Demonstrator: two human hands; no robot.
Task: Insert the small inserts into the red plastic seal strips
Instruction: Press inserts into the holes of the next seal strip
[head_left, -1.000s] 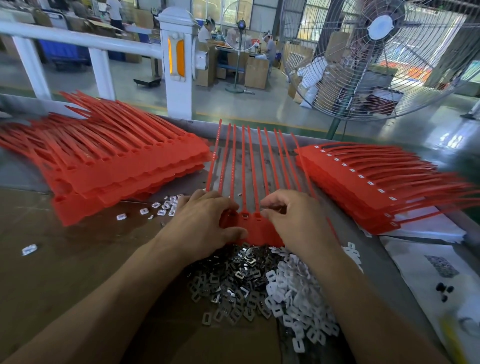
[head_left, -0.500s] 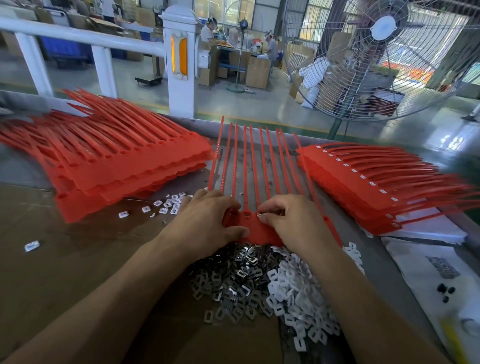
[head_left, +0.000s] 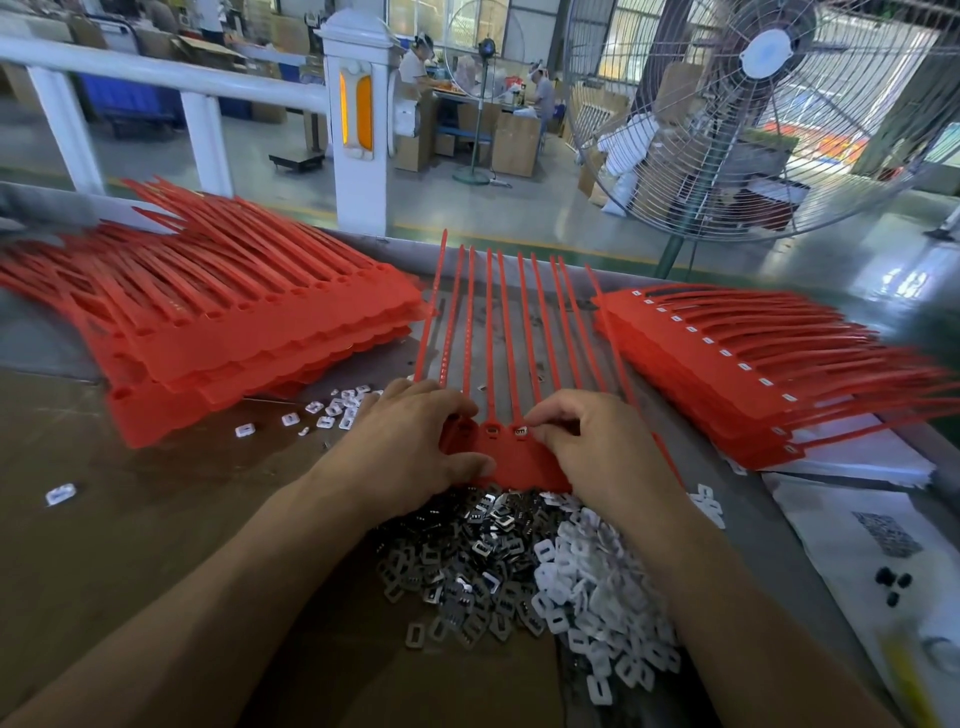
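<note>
A red sheet of joined seal strips (head_left: 511, 457) lies in front of me, its tails fanned out away from me. My left hand (head_left: 410, 447) grips the sheet's left end, thumb across its near edge. My right hand (head_left: 597, 447) rests on the right part, its curled fingertips pinching at a white insert (head_left: 521, 430) seated in one head socket. Two sockets to the left of it look unfilled. Just below the sheet lie a heap of grey metal inserts (head_left: 467, 566) and a heap of white plastic inserts (head_left: 597, 597).
One stack of red strip sheets (head_left: 234, 332) lies at the left, another with white inserts fitted (head_left: 753, 374) at the right. Loose white inserts (head_left: 332, 410) are scattered by the left stack. Papers (head_left: 852, 545) lie at right. A large fan (head_left: 753, 114) stands beyond the table edge.
Both hands stay on the strip sheet. My right fingertips have shifted slightly left along the row of sockets, and a white insert now shows just beside them.
</note>
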